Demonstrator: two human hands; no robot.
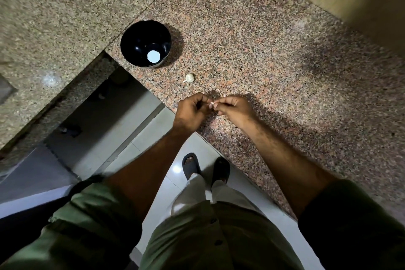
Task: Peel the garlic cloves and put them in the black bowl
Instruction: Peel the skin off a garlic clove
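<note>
Granite counter [263,50]: both hands pinch garlic clove [211,104]; black bowl [131,35] apart.

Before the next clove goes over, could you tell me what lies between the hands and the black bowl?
In the head view, a garlic bulb lies on the granite counter between the hands and the black bowl.

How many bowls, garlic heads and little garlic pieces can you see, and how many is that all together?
Black bowl: 1
Garlic bulb lying on the counter: 1
Garlic clove pinched between the left hand and right hand: 1
Total: 3
</note>
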